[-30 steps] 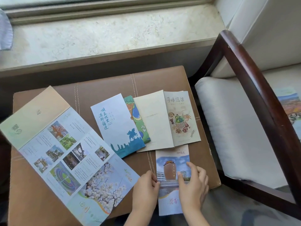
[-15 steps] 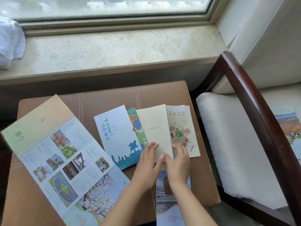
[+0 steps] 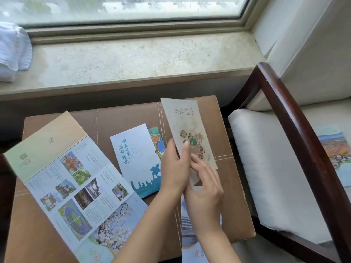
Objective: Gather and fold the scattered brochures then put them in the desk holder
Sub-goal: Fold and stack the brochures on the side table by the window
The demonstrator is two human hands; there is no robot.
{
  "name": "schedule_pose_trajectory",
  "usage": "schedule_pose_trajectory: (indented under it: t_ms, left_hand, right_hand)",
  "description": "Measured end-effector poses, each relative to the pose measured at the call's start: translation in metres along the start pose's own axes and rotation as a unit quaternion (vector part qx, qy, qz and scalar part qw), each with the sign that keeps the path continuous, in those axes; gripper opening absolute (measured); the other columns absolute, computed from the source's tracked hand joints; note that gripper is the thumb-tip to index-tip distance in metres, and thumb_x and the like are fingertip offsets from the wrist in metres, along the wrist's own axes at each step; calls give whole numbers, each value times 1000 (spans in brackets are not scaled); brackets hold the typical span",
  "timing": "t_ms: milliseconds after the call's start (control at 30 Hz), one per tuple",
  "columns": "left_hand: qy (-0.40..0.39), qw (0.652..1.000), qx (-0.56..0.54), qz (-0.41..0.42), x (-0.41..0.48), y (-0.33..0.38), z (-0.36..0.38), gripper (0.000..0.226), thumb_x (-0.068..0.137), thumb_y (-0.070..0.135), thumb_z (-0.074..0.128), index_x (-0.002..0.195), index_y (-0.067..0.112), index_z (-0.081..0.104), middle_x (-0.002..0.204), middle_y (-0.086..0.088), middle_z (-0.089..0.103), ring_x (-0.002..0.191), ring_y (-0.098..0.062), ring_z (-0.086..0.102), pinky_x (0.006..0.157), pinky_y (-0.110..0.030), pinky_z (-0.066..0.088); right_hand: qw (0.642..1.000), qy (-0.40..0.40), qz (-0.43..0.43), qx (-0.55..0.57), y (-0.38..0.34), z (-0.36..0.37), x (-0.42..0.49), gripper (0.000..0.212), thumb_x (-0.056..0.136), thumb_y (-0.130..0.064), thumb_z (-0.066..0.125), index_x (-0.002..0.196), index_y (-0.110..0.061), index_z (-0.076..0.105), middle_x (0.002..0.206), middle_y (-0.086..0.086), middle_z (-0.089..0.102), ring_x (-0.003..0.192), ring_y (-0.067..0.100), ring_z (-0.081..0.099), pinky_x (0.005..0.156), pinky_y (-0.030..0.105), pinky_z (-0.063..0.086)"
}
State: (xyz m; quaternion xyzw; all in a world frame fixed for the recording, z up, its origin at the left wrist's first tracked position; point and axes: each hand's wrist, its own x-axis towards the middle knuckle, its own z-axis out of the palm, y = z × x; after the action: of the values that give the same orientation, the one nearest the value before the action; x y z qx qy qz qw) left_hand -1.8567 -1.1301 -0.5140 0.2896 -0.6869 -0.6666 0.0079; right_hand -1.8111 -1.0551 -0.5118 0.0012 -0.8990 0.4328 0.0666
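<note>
A beige food brochure (image 3: 187,126) is folded shut and lifted off the brown table (image 3: 121,114), tilted up. My left hand (image 3: 173,168) grips its left edge with the thumb on the cover. My right hand (image 3: 206,188) holds its lower end from below. A white-and-teal brochure (image 3: 136,158) lies flat to the left, partly covering a green-and-blue one (image 3: 156,137). A large unfolded brochure (image 3: 72,188) with photos spreads over the table's left side. A blue building brochure (image 3: 190,234) lies under my right forearm. No desk holder is in view.
A dark wooden armchair (image 3: 296,141) with a white cushion (image 3: 266,168) stands right of the table; another brochure (image 3: 336,154) lies on its seat. A marble windowsill (image 3: 133,59) runs behind, with a white cloth (image 3: 13,50) at its left end.
Both hands left the blue building brochure, reached the open beige brochure, closed it and lifted it off the table. The camera tilted up toward the window.
</note>
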Motion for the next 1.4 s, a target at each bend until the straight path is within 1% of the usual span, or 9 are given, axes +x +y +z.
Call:
schedule_pose_trajectory:
  t_ms: [133,233,333,500,633,833,1100,1267,1400]
  left_hand:
    - [-77,987,-135,-45,-12,-1,-28,22,96,27,52,114,20,63,109,0,73,101,-18,70,83,-35,58]
    - [-177,971,-132,-86,-39,-21,-46,23,93,34,55,114,30,62,114,3,72,102,-18,70,78,-30,59]
    - [-249,944,-143,-160,-78,-54,-46,25,89,37,60,114,34,61,119,5,69,108,-17,67,84,-33,57]
    - [-118,949,259,-136,-126,-126,-42,24,84,43,65,105,37,55,101,8,49,88,-4,54,73,-14,41]
    - [-31,934,302,-190,-139,-148,-29,34,82,33,70,111,27,54,102,6,42,93,-13,56,80,-27,47]
    - [18,933,308,-186,-141,-155,-16,59,79,27,74,126,19,40,103,8,44,88,-14,57,74,-25,47]
    - [40,924,313,-214,-135,-143,-1,29,84,37,67,106,27,51,94,14,48,68,-1,54,53,-19,39]
    - [20,934,303,-186,-110,-129,17,26,83,43,66,103,32,52,100,15,53,75,-2,56,60,-23,46]
    - [-27,945,302,-120,-78,-114,27,30,86,42,62,113,31,54,107,14,53,93,-6,58,72,-26,52]
  right_hand:
    - [998,-46,-22,27,7,-41,-5,35,90,-32,59,124,-31,59,137,-17,51,130,8,44,108,23,35]
    - [966,-35,221,128,29,-74,2,61,80,-44,67,135,-44,41,139,-20,45,125,-1,47,100,26,40]
    - [907,-123,345,208,61,-89,-11,61,75,-19,74,131,-22,50,113,1,69,99,10,68,84,27,54]
    - [906,-85,403,100,100,-76,-91,41,74,11,72,109,-5,59,74,8,71,58,8,62,52,6,45]
    - [916,-43,399,11,116,-49,-118,38,70,7,75,97,-16,62,85,10,64,65,17,59,56,6,43]
    - [905,-41,417,-72,125,-37,-115,42,67,-14,83,99,-25,58,93,3,52,74,17,57,76,32,45]
    - [885,-100,448,-73,139,-42,-94,22,77,-22,75,93,-13,64,99,7,55,97,28,53,86,39,46]
    - [918,-60,391,3,138,-46,-62,25,84,-15,70,100,-8,54,93,3,62,82,16,62,59,22,44]
    - [923,-49,381,15,150,-45,-24,29,85,-17,70,106,-5,54,103,10,65,89,22,64,70,29,48]
